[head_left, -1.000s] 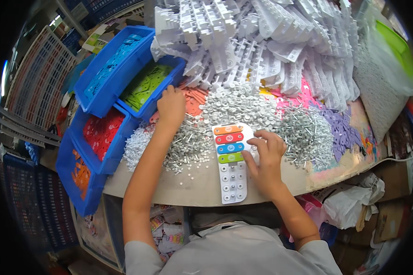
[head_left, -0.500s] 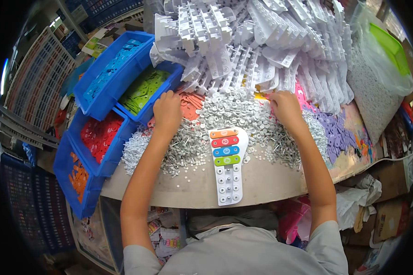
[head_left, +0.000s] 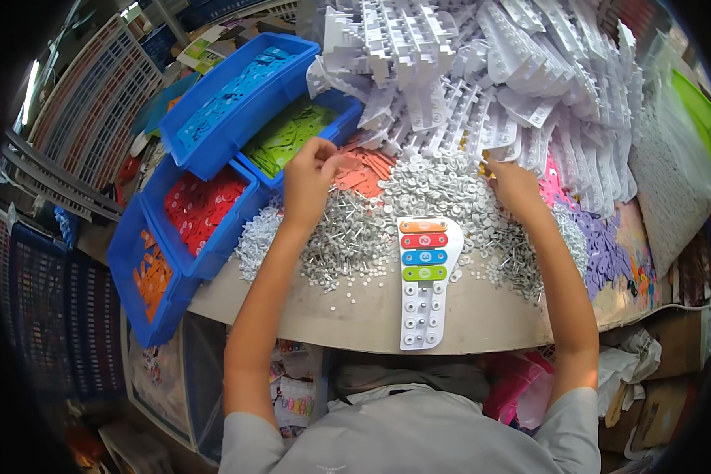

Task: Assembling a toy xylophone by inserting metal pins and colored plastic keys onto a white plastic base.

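A toy xylophone (head_left: 424, 320) with a white base lies on the table in front of me; orange, red, blue and green bars sit on its upper half. White rings and pins show on its lower half. My left hand (head_left: 308, 180) is raised beside the coral bars (head_left: 365, 170), its thumb and fingers closed together; what they hold is unclear. Reaching between the white washers (head_left: 434, 186) and the stacked white bases (head_left: 442, 118), my right hand (head_left: 517, 189) has its fingertips pinched by a bit of yellow. Their contents are hidden.
Blue bins at the left hold blue bars (head_left: 237, 91), green bars (head_left: 288, 138), red bars (head_left: 201, 209) and orange bars (head_left: 152, 276). Metal pins (head_left: 347, 237) lie heaped mid-table. Purple bars (head_left: 604, 245) and a large plastic bag (head_left: 671, 166) are at the right.
The whole view has swung left, so the table appears farther right. My left hand has turned, bringing its thumb and fingertips into sight near the coral bars. The right hand stays near the yellow.
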